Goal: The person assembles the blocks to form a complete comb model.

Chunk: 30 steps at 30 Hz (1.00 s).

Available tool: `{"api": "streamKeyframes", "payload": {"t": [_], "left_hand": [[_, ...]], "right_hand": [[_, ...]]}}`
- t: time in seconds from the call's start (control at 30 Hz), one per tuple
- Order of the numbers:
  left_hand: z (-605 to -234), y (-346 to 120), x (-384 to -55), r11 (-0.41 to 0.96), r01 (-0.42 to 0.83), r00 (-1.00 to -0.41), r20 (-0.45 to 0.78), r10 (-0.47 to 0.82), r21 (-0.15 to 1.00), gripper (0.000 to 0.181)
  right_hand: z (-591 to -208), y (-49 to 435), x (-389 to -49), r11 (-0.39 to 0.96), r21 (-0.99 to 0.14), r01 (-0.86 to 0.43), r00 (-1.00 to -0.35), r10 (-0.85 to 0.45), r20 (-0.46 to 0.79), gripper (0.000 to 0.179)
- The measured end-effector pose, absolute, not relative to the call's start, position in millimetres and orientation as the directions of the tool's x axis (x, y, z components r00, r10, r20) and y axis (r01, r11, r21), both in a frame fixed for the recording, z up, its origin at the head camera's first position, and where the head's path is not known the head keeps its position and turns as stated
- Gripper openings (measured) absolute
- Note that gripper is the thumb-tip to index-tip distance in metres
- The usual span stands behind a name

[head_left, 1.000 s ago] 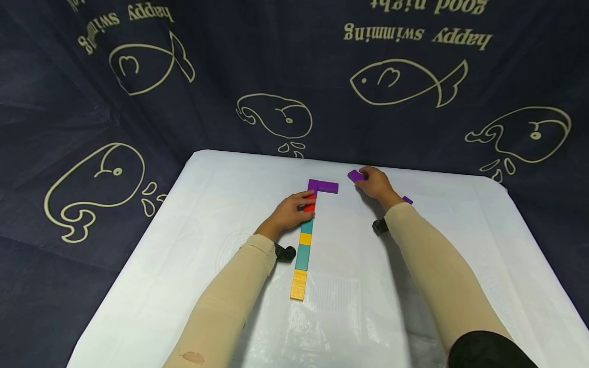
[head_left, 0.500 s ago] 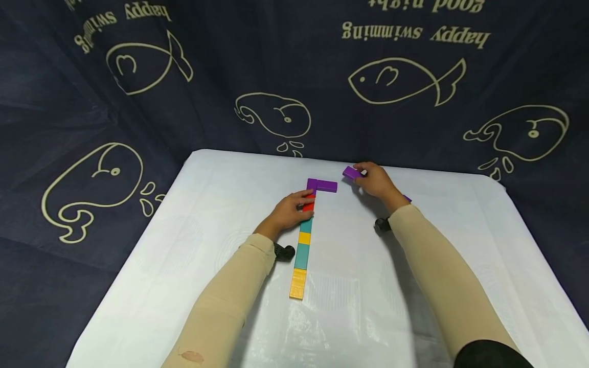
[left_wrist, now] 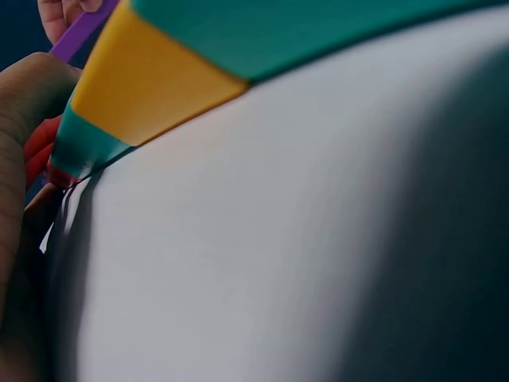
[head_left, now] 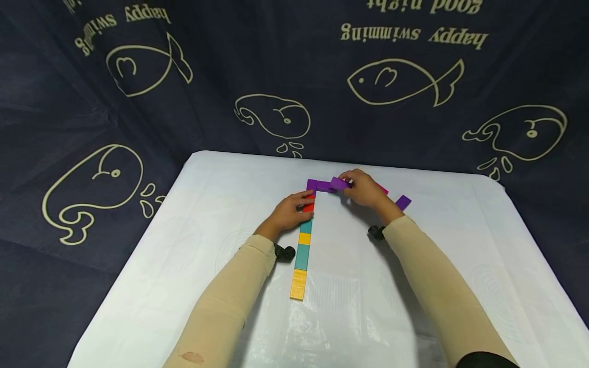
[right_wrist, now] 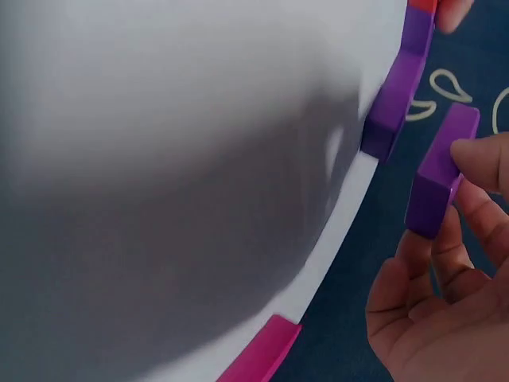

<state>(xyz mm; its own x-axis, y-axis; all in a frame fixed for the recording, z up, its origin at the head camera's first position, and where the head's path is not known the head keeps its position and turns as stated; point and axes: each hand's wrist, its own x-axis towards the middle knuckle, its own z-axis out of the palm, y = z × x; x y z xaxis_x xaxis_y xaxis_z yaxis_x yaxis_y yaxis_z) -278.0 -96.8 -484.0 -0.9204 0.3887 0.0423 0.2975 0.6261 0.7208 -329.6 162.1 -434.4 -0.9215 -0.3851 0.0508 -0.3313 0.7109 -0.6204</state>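
A row of wooden blocks runs toward the camera: purple [head_left: 311,184], red [head_left: 308,207], teal [head_left: 306,226], small yellow [head_left: 304,238], teal [head_left: 301,256] and a longer yellow block [head_left: 298,284]. Another purple block [head_left: 324,186] branches rightward from its far end. My left hand [head_left: 287,212] rests at the red block, fingers extended across it; the left wrist view hides most of that contact. With thumb and fingers my right hand [head_left: 365,189] pinches a purple block [right_wrist: 445,163]. In the right wrist view this block is raised and apart from the branching purple one.
Beyond my right hand lies a pink block [right_wrist: 262,350], partly hidden by the hand in the head view. A loose purple block [head_left: 403,202] lies beside the right forearm. The white table [head_left: 221,184] ends at a dark patterned cloth [head_left: 331,138].
My right hand has carried the purple block leftward, close to the branching purple block. The pink block and loose purple block now show more. My left hand stays on the row.
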Motion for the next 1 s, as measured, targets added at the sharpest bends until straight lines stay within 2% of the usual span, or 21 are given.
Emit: {"api": "streamKeyframes", "payload": {"t": [0.33, 1.0], "left_hand": [[-482, -97, -279, 0.621, 0.324, -0.913, 0.065, 0.402, 0.714, 0.048], [-482, -97, -278, 0.629, 0.326, -0.913, 0.063, 0.402, 0.706, 0.05]], "right_hand": [[-436, 145, -317, 0.721, -0.537, -0.438, -0.865, -0.5, 0.034, 0.037], [-443, 127, -312, 0.735, -0.446, -0.511, -0.829, -0.558, 0.03, 0.035]]}}
